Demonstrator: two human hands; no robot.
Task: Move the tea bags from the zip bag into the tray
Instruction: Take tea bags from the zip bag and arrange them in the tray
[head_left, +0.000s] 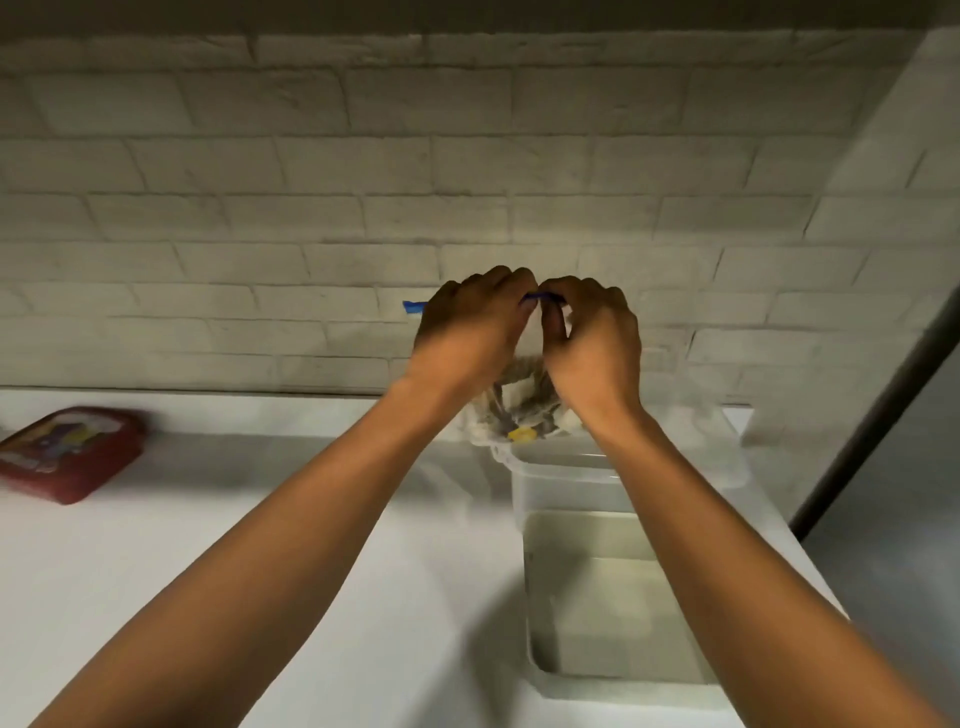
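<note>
Holding the zip bag (524, 405) up in the air, both hands meet at its top edge, in front of a wall of pale bricks (311, 208). The left hand (467, 325) has its fingers curled over the blue zip strip (543, 297), and the right hand (592, 338) pinches the same strip just beside it, so the two hands almost touch each other. One short end of the blue strip shows to the left of the left hand. The bag is clear plastic and it hangs down between the two wrists. Inside its lower part lie the tea bags (519, 410), a pale and brownish heap, with one small yellow tag (521, 434) at the bottom. How many tea bags there are I cannot tell, because the picture is blurred there.

Under the bag stands the tray (566, 483), a clear plastic box with high walls, on the white desk (260, 545). The bottom of the bag is close above the far rim of the tray. The right forearm crosses over the right side of the tray and hides part of it.

Far to the left on the desk lies a flat red box (67, 452) with a coloured picture on its lid, well apart from the tray
</note>
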